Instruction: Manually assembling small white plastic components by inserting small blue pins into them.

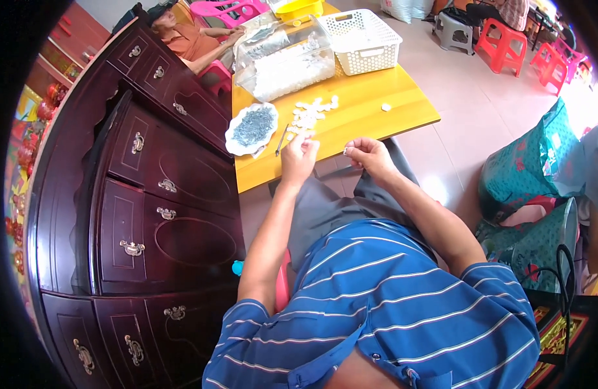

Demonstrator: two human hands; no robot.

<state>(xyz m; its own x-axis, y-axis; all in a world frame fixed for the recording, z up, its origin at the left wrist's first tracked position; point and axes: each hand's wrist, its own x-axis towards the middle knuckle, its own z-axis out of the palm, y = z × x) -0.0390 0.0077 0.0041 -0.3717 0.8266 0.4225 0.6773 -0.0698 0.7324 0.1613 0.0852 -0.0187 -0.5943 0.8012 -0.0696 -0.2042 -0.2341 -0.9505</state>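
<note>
My left hand [300,159] is at the table's near edge, its thumb and fingers closed together by the small white pieces [307,115]. What it holds, if anything, I cannot make out. To its right, my right hand [371,156] pinches a small whitish piece [346,150] over my lap, just off the table. A thin dark tool [281,140] lies beside my left fingers. Left of that, a white scalloped dish [231,142] holds many thin blue-grey bits. One white piece [386,107] lies apart on the right of the tabletop.
A clear plastic bin [325,40] with white contents and a white perforated basket [370,63] stand farther back on the yellow table [412,104]. A dark wooden cabinet [150,214] borders the left side. Across the table sits a person in orange [185,45]. Teal bags [522,155] stand right.
</note>
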